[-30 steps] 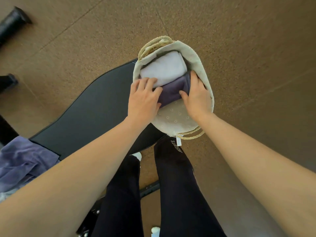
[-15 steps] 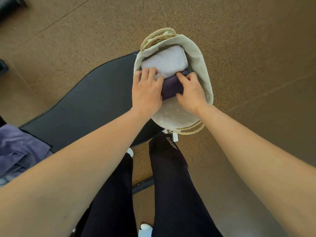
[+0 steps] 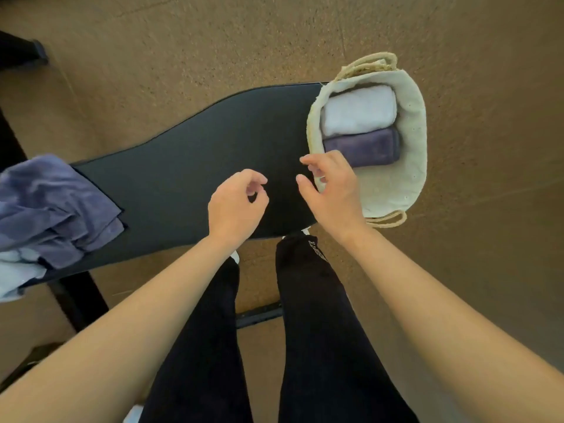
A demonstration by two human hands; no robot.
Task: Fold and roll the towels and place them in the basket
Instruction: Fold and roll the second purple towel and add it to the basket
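Note:
A cream cloth-lined basket (image 3: pixel 412 141) with rope handles sits at the right end of a black bench (image 3: pixel 195 166). Inside it lie two rolled towels side by side: a white one (image 3: pixel 358 111) at the far side and a dark purple one (image 3: pixel 363 148) nearer me. My right hand (image 3: pixel 331 190) hovers over the basket's near-left rim, fingers loosely apart, holding nothing. My left hand (image 3: pixel 236 206) is over the bench just left of it, fingers curled loosely, empty. A heap of unfolded purple towels (image 3: pixel 52 206) lies at the bench's left end, with a pale one (image 3: pixel 15 273) under it.
The bench stands on a brown cork-like floor (image 3: pixel 213 56). My legs in black trousers (image 3: pixel 305 331) are below the bench edge. A dark furniture foot (image 3: pixel 21 53) shows at the upper left. Part of the basket's near half holds no towel.
Both hands have left the purple rolled towel in the basket and drawn back toward me and to the left. The view has swung left, bringing the towel heap into sight.

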